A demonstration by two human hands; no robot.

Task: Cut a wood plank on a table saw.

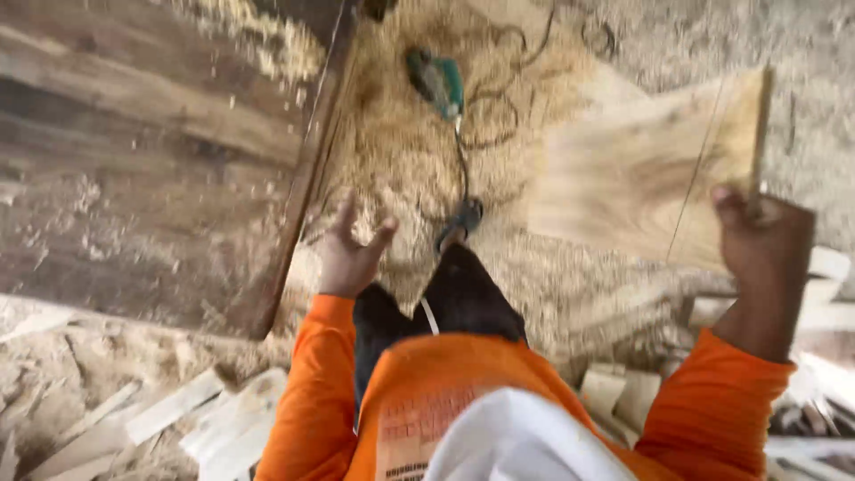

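The right hand (761, 240) has its grip closed around the near end of a pale wooden board (632, 174), holding it up off the floor, tilted and slightly blurred; the left hand (352, 249) hangs free with its grip wide, fingers spread, holding nothing, just beside the edge of a dark plank desk (134, 178) strewn with shavings; on the sawdust-covered floor (401, 151) ahead lies a green power tool (436, 82), its cable (463, 165) trailing back toward the person's foot; offcuts of light wood (191, 414) lie scattered by the desk's near corner.
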